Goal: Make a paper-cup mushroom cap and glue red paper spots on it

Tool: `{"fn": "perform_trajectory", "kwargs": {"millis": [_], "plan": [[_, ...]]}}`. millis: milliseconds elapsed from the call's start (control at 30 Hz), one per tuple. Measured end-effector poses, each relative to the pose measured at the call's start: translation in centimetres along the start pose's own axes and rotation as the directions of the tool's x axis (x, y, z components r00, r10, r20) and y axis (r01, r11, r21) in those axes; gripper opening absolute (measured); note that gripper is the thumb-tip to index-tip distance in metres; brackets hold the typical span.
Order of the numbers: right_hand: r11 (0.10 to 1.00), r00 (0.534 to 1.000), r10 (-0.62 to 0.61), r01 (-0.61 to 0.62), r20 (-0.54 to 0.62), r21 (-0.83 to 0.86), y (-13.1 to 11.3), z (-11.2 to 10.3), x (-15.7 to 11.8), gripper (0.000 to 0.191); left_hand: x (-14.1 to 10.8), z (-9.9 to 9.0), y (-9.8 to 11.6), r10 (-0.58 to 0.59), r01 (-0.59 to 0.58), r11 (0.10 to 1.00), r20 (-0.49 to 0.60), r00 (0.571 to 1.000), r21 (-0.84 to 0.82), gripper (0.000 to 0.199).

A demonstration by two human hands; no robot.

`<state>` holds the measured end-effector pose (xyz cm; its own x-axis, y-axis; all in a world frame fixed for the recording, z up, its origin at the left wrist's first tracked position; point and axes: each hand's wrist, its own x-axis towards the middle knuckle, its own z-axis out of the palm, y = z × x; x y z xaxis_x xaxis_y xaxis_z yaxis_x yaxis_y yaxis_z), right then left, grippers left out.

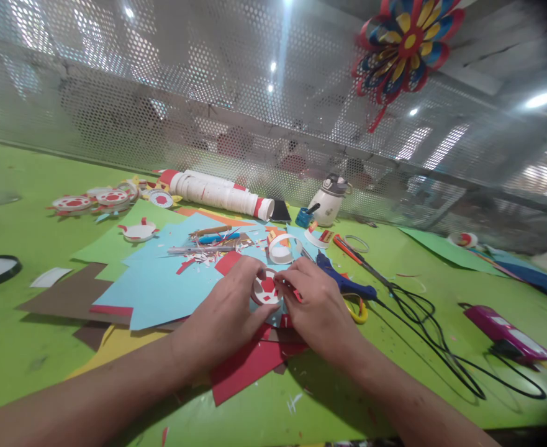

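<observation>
Between my two hands is a small round white disc with red patches [267,287]. My left hand [233,298] grips its left edge between thumb and curled fingers. The fingers of my right hand [317,304] are pinched together at the disc's right side; a small red bit shows by them, too small to make out fully. Below the hands lie light blue paper sheets [161,292] and a red sheet [245,366]. A curled white paper ring [285,249] stands just behind the hands.
A blue glue gun [348,282] with a black cable and yellow-handled scissors [357,310] lie at the right, before a magenta device [508,332]. Behind are a white paper roll [217,194], a bottle [329,202] and a blue jar [303,217]. Finished-looking discs [72,203] sit back left.
</observation>
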<state>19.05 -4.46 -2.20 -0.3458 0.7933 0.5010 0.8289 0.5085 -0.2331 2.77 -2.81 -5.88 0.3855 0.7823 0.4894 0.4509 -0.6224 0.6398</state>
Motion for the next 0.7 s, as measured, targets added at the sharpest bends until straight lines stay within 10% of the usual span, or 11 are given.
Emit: {"fn": "perform_trajectory", "kwargs": {"millis": [700], "plan": [[1.000, 0.999, -0.001, 0.002, 0.041, -0.026, 0.23, 0.04, 0.05, 0.024, -0.09, 0.14, -0.04, -0.010, 0.010, 1.000, -0.004, 1.000, 0.011, 0.027]]}}
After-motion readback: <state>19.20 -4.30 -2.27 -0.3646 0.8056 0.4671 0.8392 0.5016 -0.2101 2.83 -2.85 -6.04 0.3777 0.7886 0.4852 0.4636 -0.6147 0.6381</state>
